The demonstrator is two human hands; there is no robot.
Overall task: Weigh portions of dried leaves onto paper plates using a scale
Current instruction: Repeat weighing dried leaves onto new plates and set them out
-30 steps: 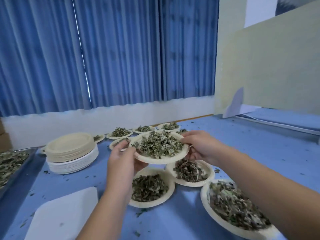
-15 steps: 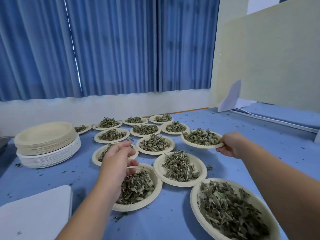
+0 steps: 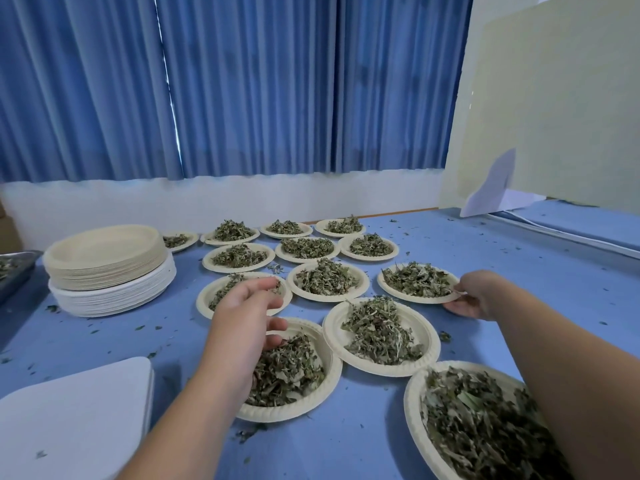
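— Paper plate [image 3: 412,299] at the far right of the spread: who has it?

— The right hand [image 3: 471,299]. Its thumb lies on top of the rim and its fingers curl underneath, pinching the plate's right edge. The plate sits low on the blue table [image 3: 346,448], and its heap of dried leaves [image 3: 417,280] is level. Whether it rests fully on the table I cannot tell.

— And the left hand [image 3: 242,317]?

— Loose, fingers gently bent, gripping nothing. It hovers palm down over the nearest left plate [image 3: 284,414], just above that plate's leaves.

— The other portions?

— Other filled plates [image 3: 381,371] lie in rows between the two arms and back toward the blue curtain [image 3: 242,81].

— Left of them?

— A stack of empty plates [image 3: 104,261], tan ones on white ones. A metal tray [image 3: 17,271] is beyond it at the edge, and a white flat slab [image 3: 76,417] is at the near-left corner. Leaf crumbs dot the table.
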